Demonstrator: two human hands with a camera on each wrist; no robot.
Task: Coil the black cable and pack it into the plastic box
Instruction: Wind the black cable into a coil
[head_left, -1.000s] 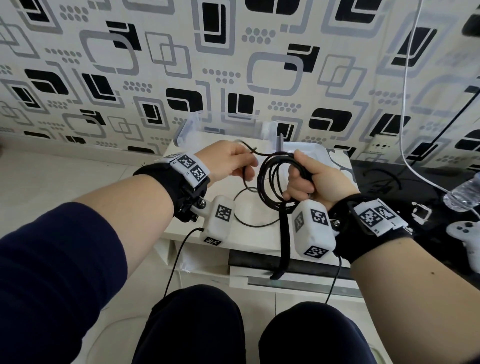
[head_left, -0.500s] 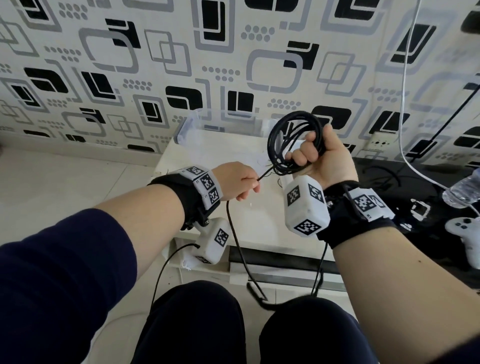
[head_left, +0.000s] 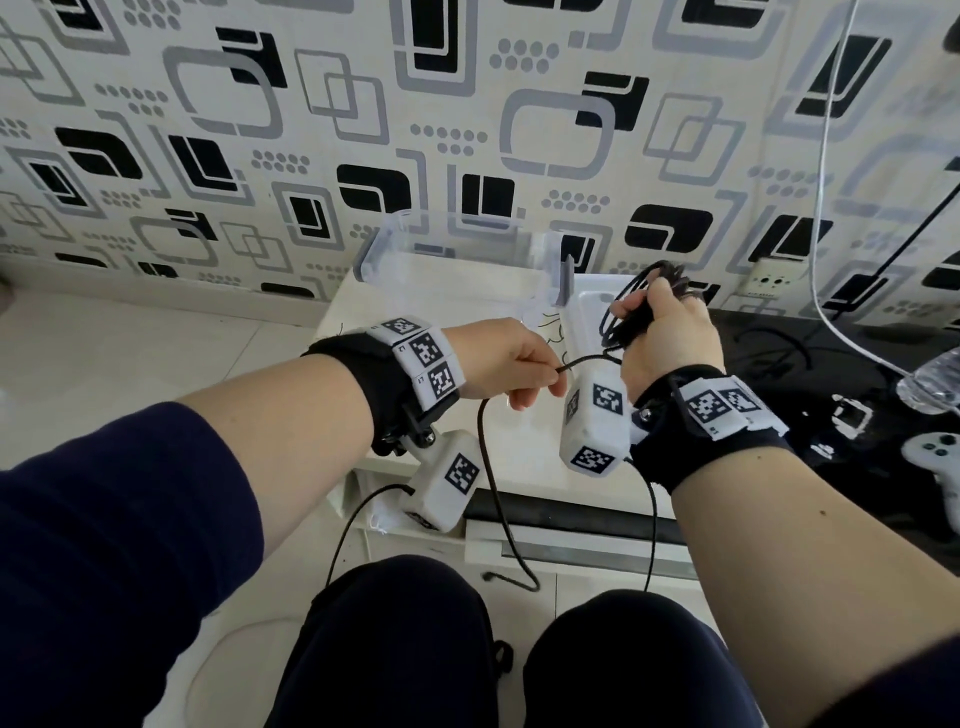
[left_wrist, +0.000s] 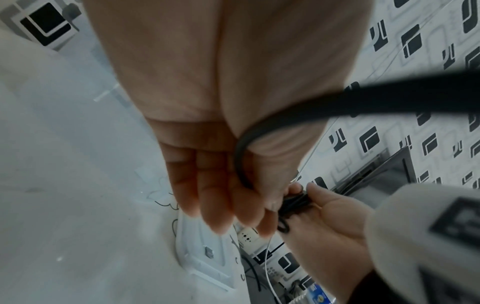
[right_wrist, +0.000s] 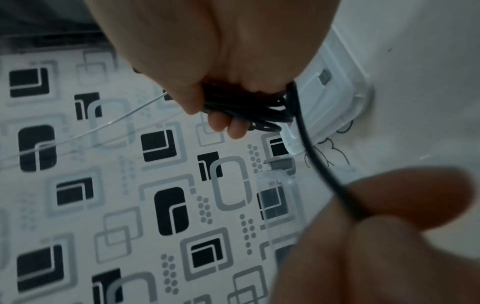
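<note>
My right hand (head_left: 670, 338) grips the coiled part of the black cable (head_left: 636, 309) in a fist, above the white lid (head_left: 584, 312). In the right wrist view the coil (right_wrist: 246, 109) bunches under the curled fingers (right_wrist: 221, 121). My left hand (head_left: 519, 374) pinches the free strand (head_left: 587, 361) between thumb and finger, just left of the right hand. From there the loose tail (head_left: 493, 499) hangs past the table edge to my knees. The left wrist view has the strand (left_wrist: 241, 160) running along the fingers (left_wrist: 218, 201). The clear plastic box (head_left: 457, 260) stands open by the wall.
The white cabinet top (head_left: 519, 457) carries the box and lid. To the right, a black surface (head_left: 831, 364) holds a water bottle (head_left: 935, 384), a white game controller (head_left: 935, 457) and loose wires. A white cord (head_left: 826, 208) hangs down the patterned wall.
The right hand raised the coil and then turned it, so the loops now stand nearly edge-on. The left hand slid along the strand toward the right hand.
</note>
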